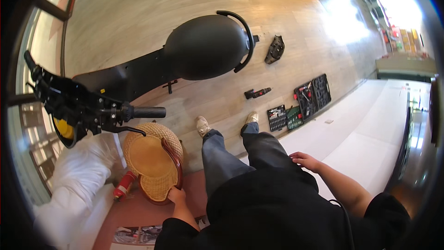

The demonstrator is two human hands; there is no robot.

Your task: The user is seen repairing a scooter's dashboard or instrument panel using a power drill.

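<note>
My left hand (175,195) is closed on the rim of a woven wicker chair (151,157), where the reddish-brown curved armrest meets the back. The chair has a tan seat and stands to my left, just below the scooter's handlebar. My right hand (305,161) hangs beside my right thigh with its fingers loosely apart, and nothing shows in it. In front of me stands a black electric scooter (208,47) with a wide rounded seat, its handlebar (83,99) at the far left.
On the wood-look floor lie an opened tool case (313,96), a socket set (277,118), a cordless power tool (257,93) and a dark plastic part (275,49). A red fire extinguisher (124,185) is beside the chair, near a white plastic-wrapped bundle (85,162). A white counter (360,134) runs along my right.
</note>
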